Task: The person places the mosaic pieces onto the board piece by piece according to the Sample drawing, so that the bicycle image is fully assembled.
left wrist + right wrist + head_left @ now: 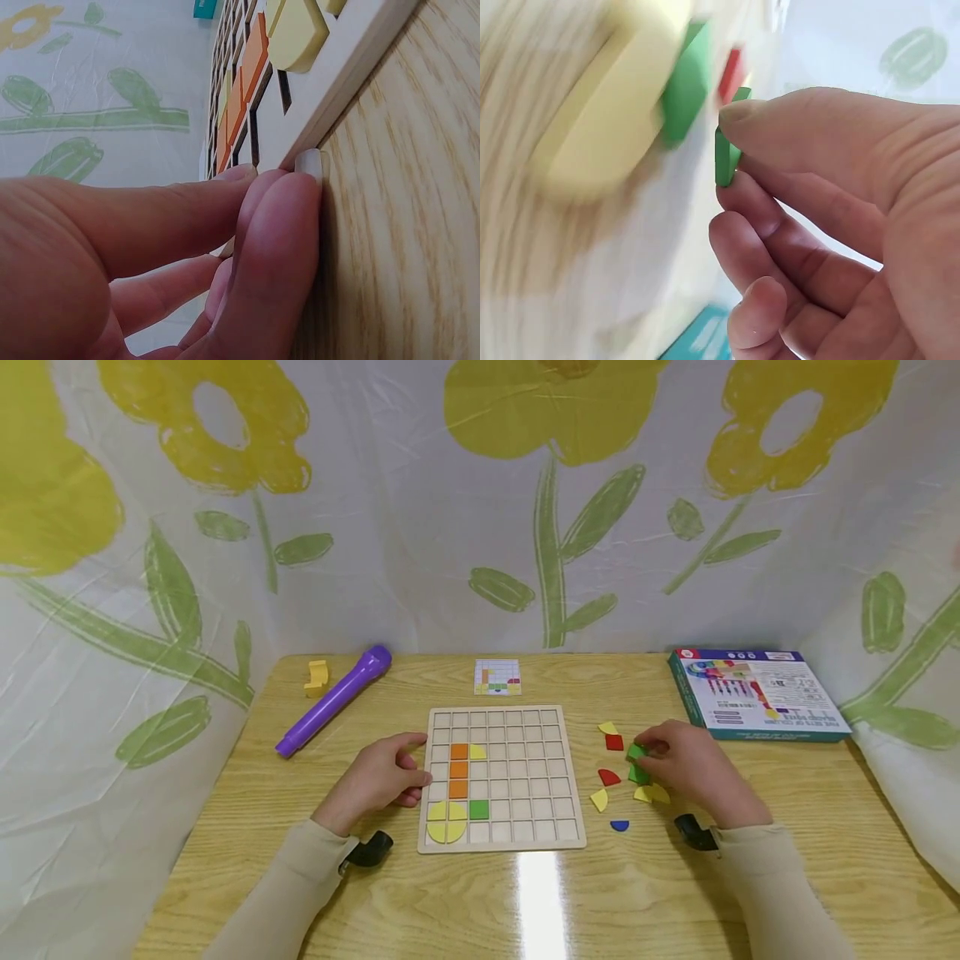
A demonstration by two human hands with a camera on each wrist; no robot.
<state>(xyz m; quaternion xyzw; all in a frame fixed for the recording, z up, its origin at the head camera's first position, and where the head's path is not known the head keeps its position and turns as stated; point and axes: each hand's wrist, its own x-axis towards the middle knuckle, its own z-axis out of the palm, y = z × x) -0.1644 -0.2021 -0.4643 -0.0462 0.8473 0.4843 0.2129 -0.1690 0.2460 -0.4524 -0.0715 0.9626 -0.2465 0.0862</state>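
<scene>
Thumb and a fingertip of our right hand (885, 165) pinch a green piece (724, 157) by its edges in the right wrist view. A second green piece (688, 86) and a blurred yellow piece (619, 97) lie near it; with so little purchase on a thin tile, we could lose it to a slight twist.

From the head view, our right hand is to the right of the wooden board (501, 848), where a dragging knuckle might scatter the loose red square (614, 742) or yellow wedge (599, 800). On the board, four yellow quarters (452, 828) fill the near left corner, a green square (478, 810) sits just right of them, and three orange squares (458, 770) run in a column beyond.

Through the left wrist view, our left hand (142, 225) grips the board's left edge, thumb over the rim, a finger against the side. Should that hold push or lift, seated pieces could jump out.
</scene>
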